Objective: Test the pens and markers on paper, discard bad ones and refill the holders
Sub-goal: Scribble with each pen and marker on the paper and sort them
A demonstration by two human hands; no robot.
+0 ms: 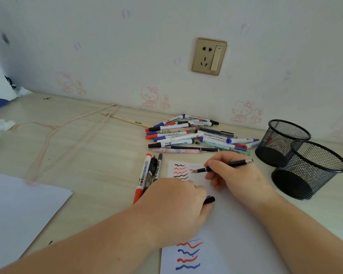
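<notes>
- The left hand (178, 204) is nearest the camera; it rests on the white paper (231, 224), with the fingers curled around a black pen cap (209, 200).
- The right hand (231, 175) grips a black pen (224, 166), and the tip touches the paper beside red and black test lines.
- More red and blue lines are at the near edge of the paper.
- Three markers (148, 173) lie side by side just left of the paper.
- A pile of pens and markers (194, 133) lies near the wall, behind the paper.
- Two black mesh holders (297, 157) stand at the right on the desk (87, 155), touching each other.
</notes>
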